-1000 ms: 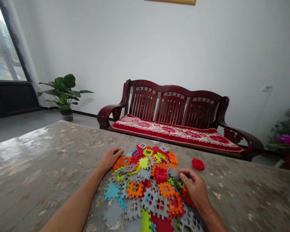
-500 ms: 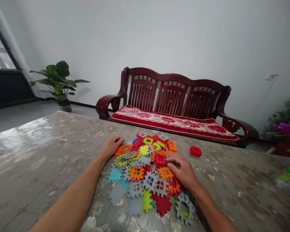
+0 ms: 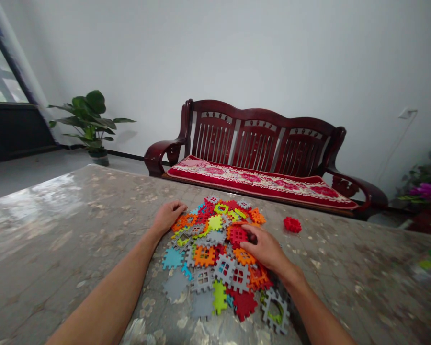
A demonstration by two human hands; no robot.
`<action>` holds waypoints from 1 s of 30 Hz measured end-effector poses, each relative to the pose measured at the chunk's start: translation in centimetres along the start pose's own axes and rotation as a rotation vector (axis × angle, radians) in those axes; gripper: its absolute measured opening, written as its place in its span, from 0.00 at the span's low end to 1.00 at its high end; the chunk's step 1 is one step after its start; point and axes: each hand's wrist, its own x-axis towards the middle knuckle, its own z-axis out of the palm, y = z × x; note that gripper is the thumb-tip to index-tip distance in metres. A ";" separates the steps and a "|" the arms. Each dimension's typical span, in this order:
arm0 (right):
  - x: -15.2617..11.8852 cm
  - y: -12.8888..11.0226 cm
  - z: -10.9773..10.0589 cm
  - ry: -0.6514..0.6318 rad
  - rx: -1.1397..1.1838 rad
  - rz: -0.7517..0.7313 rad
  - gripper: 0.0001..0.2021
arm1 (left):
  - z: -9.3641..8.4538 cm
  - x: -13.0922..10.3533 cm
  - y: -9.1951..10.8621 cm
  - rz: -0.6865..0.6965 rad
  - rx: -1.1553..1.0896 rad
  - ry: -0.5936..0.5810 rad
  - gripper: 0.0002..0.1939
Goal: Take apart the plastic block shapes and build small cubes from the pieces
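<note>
Left hand [image 3: 168,215] rests curled, palm down, grasping nothing, at ten o'clock of the pile of colourful notched plastic tiles [image 3: 219,258]; right hand [image 3: 266,249] pinches a red grid tile [image 3: 237,235] at centre.

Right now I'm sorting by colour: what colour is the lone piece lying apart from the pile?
Red; the lone piece shows in the head view.

Pile of interlocking tiles [image 3: 221,258] on table [image 3: 57,239], centre. Lone tile [image 3: 292,224] at 2 o'clock from pile. Bench [image 3: 258,163] behind table, 12 o'clock. Potted plant [image 3: 89,122] at 10 o'clock.
</note>
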 end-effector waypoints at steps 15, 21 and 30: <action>0.2 2.8 -3.1 0.217 0.752 0.264 0.31 | 0.0 0.1 -0.3 -0.014 0.016 -0.017 0.21; -0.2 8.6 -5.6 0.335 0.609 0.416 0.28 | -0.1 0.3 -0.4 -0.021 0.009 -0.027 0.21; -1.0 14.1 -5.8 0.464 0.429 0.442 0.26 | -0.3 0.2 0.0 -0.035 0.001 -0.024 0.21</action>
